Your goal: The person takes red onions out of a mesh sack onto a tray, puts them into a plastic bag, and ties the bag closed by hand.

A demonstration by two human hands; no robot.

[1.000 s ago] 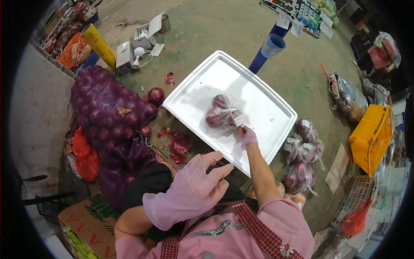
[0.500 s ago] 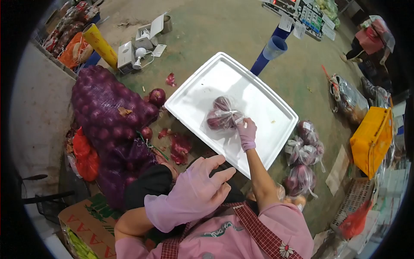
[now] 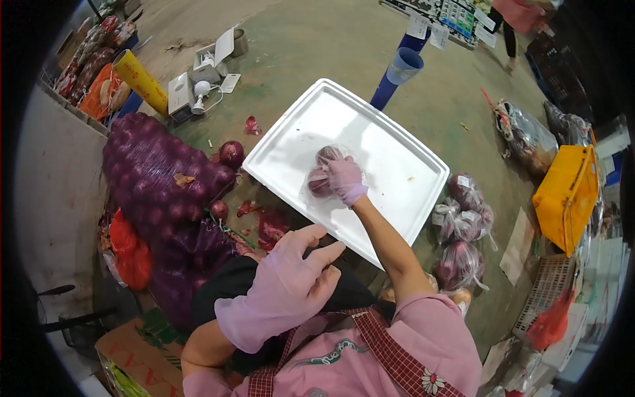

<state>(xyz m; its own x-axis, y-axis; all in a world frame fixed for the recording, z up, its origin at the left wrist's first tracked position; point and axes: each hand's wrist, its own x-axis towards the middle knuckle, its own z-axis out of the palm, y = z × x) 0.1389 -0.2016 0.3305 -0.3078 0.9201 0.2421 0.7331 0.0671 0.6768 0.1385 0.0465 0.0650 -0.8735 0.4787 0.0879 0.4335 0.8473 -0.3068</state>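
A clear plastic bag of red onions [image 3: 321, 180] rests on the white tray [image 3: 397, 212], near its middle. My right hand [image 3: 347, 182], in a thin pale purple glove, is closed over the right side of the bag; its fingertips are partly hidden. My left hand [image 3: 284, 281], gloved alike, hovers in front of my body, short of the tray's near edge. Its fingers are loosely bent and apart, with nothing in them. A large purple mesh sack of red onions [image 3: 159, 165] stands to the left of the tray.
Several bagged onions [image 3: 463, 225] lie right of the tray. Loose onions [image 3: 231, 153] and skins [image 3: 271, 228] lie beside the sack. A blue post [image 3: 390, 83] with a scale stands behind the tray. A yellow crate [image 3: 565, 198] is at the right; another person [image 3: 516, 20] is beyond.
My right hand has moved from the bag's gathered neck to a grip over its right side. The left hand keeps its pose. The other person has moved towards the top edge.
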